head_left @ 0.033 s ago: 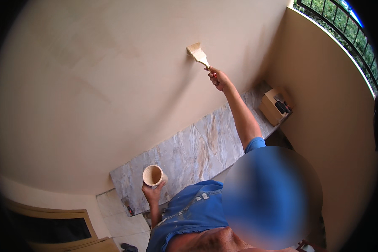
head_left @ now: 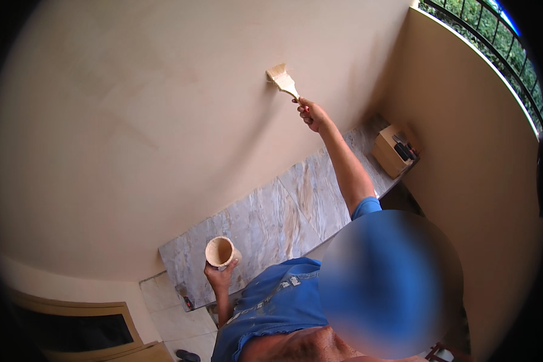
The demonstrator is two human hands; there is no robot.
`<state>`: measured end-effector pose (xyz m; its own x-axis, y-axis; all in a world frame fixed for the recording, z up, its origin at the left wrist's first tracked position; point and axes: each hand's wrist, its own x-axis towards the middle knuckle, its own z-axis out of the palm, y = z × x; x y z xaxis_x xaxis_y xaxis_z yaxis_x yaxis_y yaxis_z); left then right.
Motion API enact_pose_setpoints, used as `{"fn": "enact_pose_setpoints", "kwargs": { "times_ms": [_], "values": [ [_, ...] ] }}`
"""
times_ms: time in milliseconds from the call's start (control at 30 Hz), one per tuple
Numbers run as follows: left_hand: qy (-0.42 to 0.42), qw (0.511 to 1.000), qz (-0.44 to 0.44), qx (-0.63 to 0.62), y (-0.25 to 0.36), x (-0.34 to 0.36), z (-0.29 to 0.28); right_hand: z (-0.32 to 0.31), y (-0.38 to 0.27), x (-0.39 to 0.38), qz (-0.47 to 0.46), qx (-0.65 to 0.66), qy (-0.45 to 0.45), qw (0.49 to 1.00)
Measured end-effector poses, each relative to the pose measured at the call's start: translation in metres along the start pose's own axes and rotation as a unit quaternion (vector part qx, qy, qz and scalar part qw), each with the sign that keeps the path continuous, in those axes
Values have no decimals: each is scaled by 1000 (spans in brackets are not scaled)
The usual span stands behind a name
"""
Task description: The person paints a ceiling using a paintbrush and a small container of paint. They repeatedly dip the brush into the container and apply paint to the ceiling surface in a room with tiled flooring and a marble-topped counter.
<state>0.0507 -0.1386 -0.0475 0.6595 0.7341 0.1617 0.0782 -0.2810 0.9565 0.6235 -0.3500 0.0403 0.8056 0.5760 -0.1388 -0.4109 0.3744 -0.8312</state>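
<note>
My right hand [head_left: 312,116] is closed round the handle of a wide, flat paintbrush [head_left: 285,83] with pale bristles. At full reach of the arm, the bristles meet or nearly meet the beige wall [head_left: 181,120]; exact contact is hard to see. Low on the left, my left hand [head_left: 219,277] grips a pale, round paint container [head_left: 222,252] from below and the side. Its open mouth is turned up, with a beige, coated inside; how much it holds cannot be made out.
A grey-brown marbled counter [head_left: 265,211] runs along the wall's foot. On its far right end stands a cardboard box [head_left: 392,154] with dark-handled tools. A low wall [head_left: 464,120] with a black railing [head_left: 489,36] bounds the right; a wood-framed dark panel [head_left: 78,329] is at lower left.
The brush and my right hand have shifted very slightly left and down. My left hand and the paint container stay in place.
</note>
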Motion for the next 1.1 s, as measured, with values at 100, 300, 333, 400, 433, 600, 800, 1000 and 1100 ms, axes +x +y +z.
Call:
{"fn": "enact_pose_setpoints", "kwargs": {
  "times_ms": [100,300,333,400,433,600,800,1000,1100],
  "values": [
    [-9,1000,12,22,1,-12,20,-26,34,-5,9,-16,36,999],
    [2,999,20,35,5,-34,64,-60,86,-31,-7,-52,65,996],
    [7,998,22,55,4,-41,69,-66,93,-35,-7,-45,59,997],
    [21,995,19,94,3,-51,75,-81,107,-47,4,-30,38,999],
    [22,995,15,96,1,-52,73,-86,116,-53,5,-43,46,998],
    [25,991,7,133,11,-39,53,-90,146,-21,-11,-190,190,963],
    [49,991,-26,120,8,-37,39,-63,132,45,74,-288,175,939],
    [91,990,-29,102,-9,-55,31,42,62,28,29,-292,120,948],
    [94,988,-54,107,-15,-61,26,77,29,-2,-32,-243,98,965]
  ]
}}
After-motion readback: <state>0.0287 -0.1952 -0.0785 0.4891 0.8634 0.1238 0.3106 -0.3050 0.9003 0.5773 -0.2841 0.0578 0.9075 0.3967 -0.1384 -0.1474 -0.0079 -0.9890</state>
